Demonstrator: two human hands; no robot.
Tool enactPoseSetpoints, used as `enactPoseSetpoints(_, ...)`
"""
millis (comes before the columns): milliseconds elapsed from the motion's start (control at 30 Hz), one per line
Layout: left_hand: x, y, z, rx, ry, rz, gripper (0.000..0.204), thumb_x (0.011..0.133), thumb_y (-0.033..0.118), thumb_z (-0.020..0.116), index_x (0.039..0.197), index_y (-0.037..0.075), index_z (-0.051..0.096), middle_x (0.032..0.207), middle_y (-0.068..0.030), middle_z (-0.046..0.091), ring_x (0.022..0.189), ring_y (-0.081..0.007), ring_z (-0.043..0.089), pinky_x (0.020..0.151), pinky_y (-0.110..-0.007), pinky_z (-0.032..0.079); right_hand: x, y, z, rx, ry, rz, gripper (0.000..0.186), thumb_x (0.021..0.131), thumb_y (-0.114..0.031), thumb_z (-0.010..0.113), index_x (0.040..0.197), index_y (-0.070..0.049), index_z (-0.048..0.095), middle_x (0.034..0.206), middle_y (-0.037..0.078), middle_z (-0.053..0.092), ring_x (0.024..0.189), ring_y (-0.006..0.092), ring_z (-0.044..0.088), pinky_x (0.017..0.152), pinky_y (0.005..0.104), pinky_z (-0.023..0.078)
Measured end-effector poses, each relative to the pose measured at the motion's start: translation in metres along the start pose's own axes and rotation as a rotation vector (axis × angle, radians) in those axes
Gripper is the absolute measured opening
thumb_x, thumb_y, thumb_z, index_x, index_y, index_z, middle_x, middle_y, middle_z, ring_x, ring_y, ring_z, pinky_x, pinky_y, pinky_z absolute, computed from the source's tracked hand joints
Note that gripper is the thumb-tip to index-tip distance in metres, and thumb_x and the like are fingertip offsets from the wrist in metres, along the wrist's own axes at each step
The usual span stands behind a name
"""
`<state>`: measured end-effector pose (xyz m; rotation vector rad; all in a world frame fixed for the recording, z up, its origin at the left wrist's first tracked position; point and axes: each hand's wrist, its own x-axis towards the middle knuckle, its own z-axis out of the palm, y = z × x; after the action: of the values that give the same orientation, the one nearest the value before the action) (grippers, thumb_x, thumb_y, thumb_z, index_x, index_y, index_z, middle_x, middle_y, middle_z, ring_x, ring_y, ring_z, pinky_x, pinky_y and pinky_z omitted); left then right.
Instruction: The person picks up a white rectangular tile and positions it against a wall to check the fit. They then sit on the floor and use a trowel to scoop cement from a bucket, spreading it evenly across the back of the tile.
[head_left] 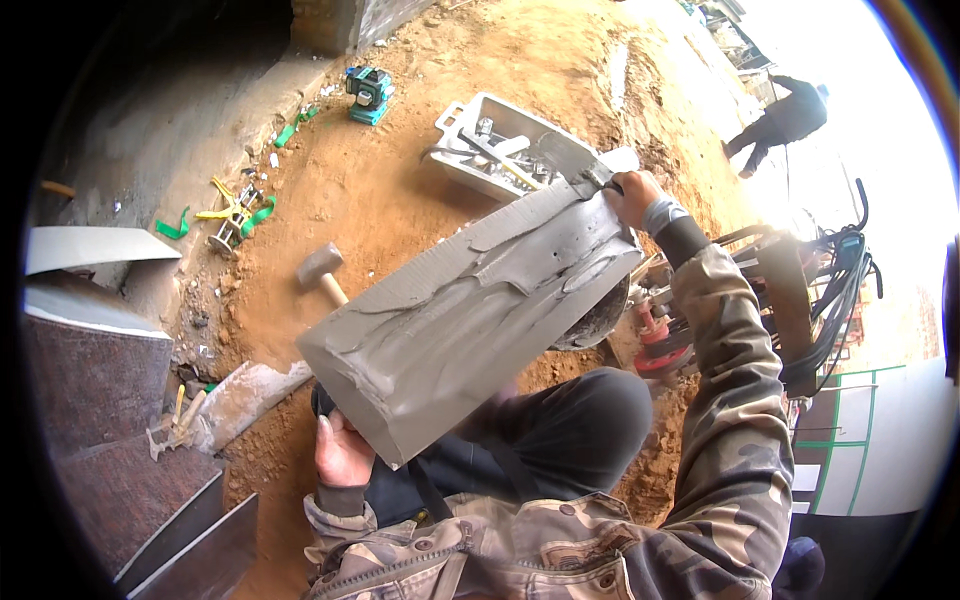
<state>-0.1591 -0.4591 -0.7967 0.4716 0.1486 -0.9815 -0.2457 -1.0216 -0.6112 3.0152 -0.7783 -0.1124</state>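
A long rectangular tile (440, 330) lies tilted across my lap, its upper face spread with wet grey mortar in uneven ridges. My left hand (343, 452) holds it from below at the near left corner, with the fingers partly hidden under the edge. At the far right end, my right hand (638, 200) is closed around the dark handle of what looks like a trowel (590, 180). The trowel's mortar-smeared metal touches or sits just over the tile's end. Part of a round bucket (597, 322) shows beneath the tile's right side.
A pale plastic tub (482, 185) of tools stands beyond the tile, near a teal laser level (368, 95). A mallet (320, 268) lies on the dirt. Dark slabs (100, 400) lean at left. Black cables (845, 290) hang at right. Another person (790, 115) is farther off.
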Motion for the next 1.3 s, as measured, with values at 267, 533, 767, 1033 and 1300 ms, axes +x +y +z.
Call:
enactPoseSetpoints(267,-0.001,0.0,0.013,0.058,0.028,0.043,0.07,0.091,0.06,0.057,0.132,0.003,0.055,0.13,-0.0114,0.06,0.122,-0.0288,0.054,0.106,-0.047,0.041,0.069,0.054,0.002,-0.23,-0.042,0.225,0.032,0.085,-0.025,0.061,0.092,0.004,0.071,0.093,0.029,0.069,0.092,0.0433,0.068,0.087,0.0457,0.055)
enactPoseSetpoints(533,-0.001,-0.001,0.004,0.034,0.029,0.02,0.07,0.093,0.061,0.054,0.133,0.004,0.054,0.135,-0.0116,0.058,0.126,-0.0292,0.052,0.107,-0.048,0.039,-0.008,0.075,-0.056,0.748,-0.155,0.566,0.033,0.096,-0.024,0.062,0.079,0.004,0.066,0.063,0.011,0.064,0.046,0.0179,0.06,0.04,0.0329,0.049)
enactPoseSetpoints(767,-0.001,0.003,0.003,0.049,0.015,0.005,0.069,0.093,0.06,0.055,0.134,0.004,0.054,0.135,-0.0113,0.058,0.127,-0.0297,0.051,0.108,-0.048,0.038,-0.075,0.065,-0.076,1.079,-0.346,0.685,0.027,0.1,-0.021,0.057,0.098,0.003,0.069,0.065,0.004,0.063,0.046,0.0102,0.055,0.039,0.0244,0.045)
enactPoseSetpoints(1033,-0.001,0.0,0.007,0.101,0.062,0.039,0.066,0.092,0.052,0.058,0.138,0.005,0.052,0.137,-0.0108,0.056,0.127,-0.029,0.052,0.108,-0.047,0.038,-0.033,0.059,-0.032,1.028,-0.341,0.702,0.025,0.098,-0.021,0.059,0.092,0.001,0.068,0.065,0.004,0.062,0.047,0.0127,0.056,0.039,0.0262,0.044)
enactPoseSetpoints(1300,-0.002,0.001,0.008,0.047,0.036,0.028,0.065,0.092,0.05,0.059,0.138,0.006,0.052,0.139,-0.0105,0.055,0.128,-0.0286,0.05,0.109,-0.047,0.038,-0.003,0.095,0.008,0.051,-0.279,0.657,0.027,0.094,-0.026,0.062,0.085,-0.002,0.071,0.066,0.01,0.064,0.052,0.0203,0.06,0.049,0.0352,0.049)
